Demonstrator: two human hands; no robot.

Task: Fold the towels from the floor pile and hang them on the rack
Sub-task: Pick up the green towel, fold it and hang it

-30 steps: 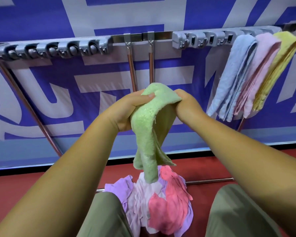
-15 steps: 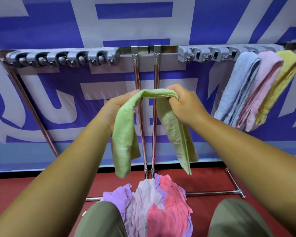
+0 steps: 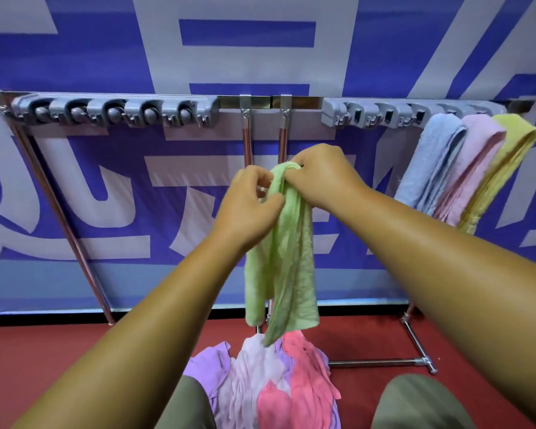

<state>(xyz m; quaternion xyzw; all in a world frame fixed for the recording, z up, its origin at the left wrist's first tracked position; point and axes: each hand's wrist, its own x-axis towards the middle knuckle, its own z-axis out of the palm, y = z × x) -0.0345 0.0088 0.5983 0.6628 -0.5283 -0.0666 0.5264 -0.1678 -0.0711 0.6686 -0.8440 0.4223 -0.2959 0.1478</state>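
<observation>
Both hands are raised in front of the rack (image 3: 304,102) and they meet at the top of the green towel (image 3: 287,261). The right hand (image 3: 322,176) has its fingers curled around the upper fold of the towel. Just below it and to its left, the left hand (image 3: 248,209) pinches the same bunched cloth between thumb and fingers. The two hands are very close (whether they touch each other, I cannot tell). Under the hands the green towel hangs down in long loose folds, and its lowest corner comes just over the pile of towels (image 3: 270,385), purple, pale lilac and pink, which lies on the red floor (image 3: 59,366) between the person's knees.

Far to the right of the right hand, three folded towels hang side by side on the rack: a blue towel (image 3: 427,162), a pink towel (image 3: 472,171) and a yellow towel (image 3: 508,162). Above and to the left of the left hand, a grey holder strip (image 3: 115,111) sits on the bar.
</observation>
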